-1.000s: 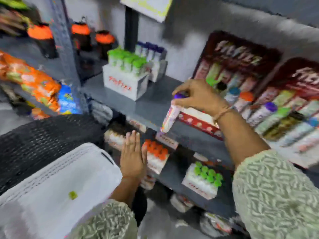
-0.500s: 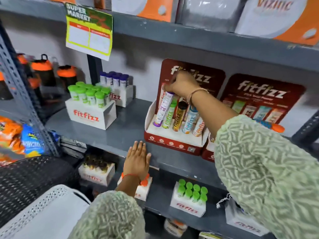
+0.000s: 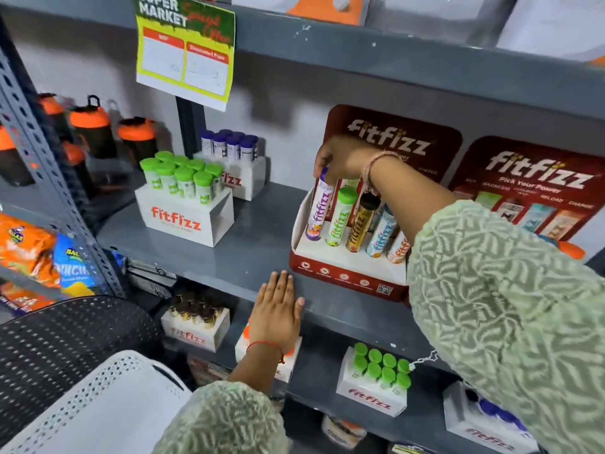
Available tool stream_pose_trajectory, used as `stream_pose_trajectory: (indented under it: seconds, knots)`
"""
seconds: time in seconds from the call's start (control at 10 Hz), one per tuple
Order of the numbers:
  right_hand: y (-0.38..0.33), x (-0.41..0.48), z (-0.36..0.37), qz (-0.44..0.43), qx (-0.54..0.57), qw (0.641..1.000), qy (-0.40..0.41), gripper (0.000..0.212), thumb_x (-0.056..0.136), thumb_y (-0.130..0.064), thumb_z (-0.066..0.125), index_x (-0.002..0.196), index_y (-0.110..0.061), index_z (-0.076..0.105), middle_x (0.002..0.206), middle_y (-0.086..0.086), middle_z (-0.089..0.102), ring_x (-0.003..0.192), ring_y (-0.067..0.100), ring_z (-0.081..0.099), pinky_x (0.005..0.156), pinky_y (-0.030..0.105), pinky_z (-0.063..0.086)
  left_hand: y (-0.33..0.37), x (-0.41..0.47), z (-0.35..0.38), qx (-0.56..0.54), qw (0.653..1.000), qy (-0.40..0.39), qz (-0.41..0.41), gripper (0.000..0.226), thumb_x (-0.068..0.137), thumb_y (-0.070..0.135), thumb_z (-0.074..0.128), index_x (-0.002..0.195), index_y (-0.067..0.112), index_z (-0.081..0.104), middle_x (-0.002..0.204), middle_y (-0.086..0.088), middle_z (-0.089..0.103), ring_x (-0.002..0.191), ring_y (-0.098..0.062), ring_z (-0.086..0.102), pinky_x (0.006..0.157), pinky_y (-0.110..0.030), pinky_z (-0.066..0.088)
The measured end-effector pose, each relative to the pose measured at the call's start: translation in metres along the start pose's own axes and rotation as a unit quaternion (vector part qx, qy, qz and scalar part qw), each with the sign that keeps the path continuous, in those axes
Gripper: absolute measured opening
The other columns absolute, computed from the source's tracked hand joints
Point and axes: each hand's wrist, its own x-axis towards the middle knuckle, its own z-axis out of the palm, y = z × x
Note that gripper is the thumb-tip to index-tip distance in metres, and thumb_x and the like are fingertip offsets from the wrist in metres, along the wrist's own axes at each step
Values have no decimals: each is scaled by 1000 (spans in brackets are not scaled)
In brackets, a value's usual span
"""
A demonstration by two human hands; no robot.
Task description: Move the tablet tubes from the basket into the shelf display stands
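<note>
My right hand (image 3: 343, 158) grips the cap end of a purple-capped tablet tube (image 3: 318, 209), which stands tilted in the leftmost slot of the red display stand (image 3: 347, 276) on the middle shelf. Beside it in the stand lean a green-capped tube (image 3: 340, 216), a black-and-gold tube (image 3: 360, 224), a blue one and an orange one. My left hand (image 3: 278, 311) lies flat with fingers together on the front edge of the grey shelf (image 3: 248, 253). The white basket (image 3: 108, 411) is at the bottom left; its inside is hidden.
A white box of green-capped tubes (image 3: 183, 198) and another with purple caps (image 3: 234, 158) stand to the left on the shelf. A second red stand (image 3: 530, 191) is at right. A black mesh basket (image 3: 65, 335) sits at lower left. More boxes fill the lower shelf.
My right hand carried the purple-capped tube from in front of the shelf up into the red stand's leftmost slot. The view rose and steadied. My left hand stayed on the shelf edge.
</note>
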Motion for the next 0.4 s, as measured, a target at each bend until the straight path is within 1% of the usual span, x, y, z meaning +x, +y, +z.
stream_pose_trajectory:
  seconds: [0.1,0.2,0.3,0.4]
  knots:
    - [3,-1,6,-6,-35,999,-11,29,70,4,63,95,-9,71,106,13,71,90,21,63,63,22,47,0,-1,0,27,1000,-6,0,80,76,47,-21,144,11,0,154,-4,2,138,-16,-9,105,-28,-17]
    - [8,-2,19,3,-30,1000,-5,30,72,3,63,98,-10,71,109,11,71,97,22,64,74,23,49,1,-1,-3,30,999,-21,-14,64,89,43,-8,144,11,-1,155,-4,0,138,-16,-9,105,-28,-17]
    - [8,0,19,5,-31,999,-4,33,75,0,65,106,-10,68,117,9,68,106,21,62,83,22,45,2,-1,-5,28,999,-18,-10,52,99,37,7,144,10,-2,155,-4,-1,138,-17,-9,107,-29,-15]
    - [14,-4,22,16,-36,999,13,49,76,-10,69,123,-19,56,135,6,56,122,24,52,103,31,41,1,-1,-7,29,999,-30,-3,56,98,42,3,143,11,-3,154,-5,-2,138,-17,-10,107,-29,-14]
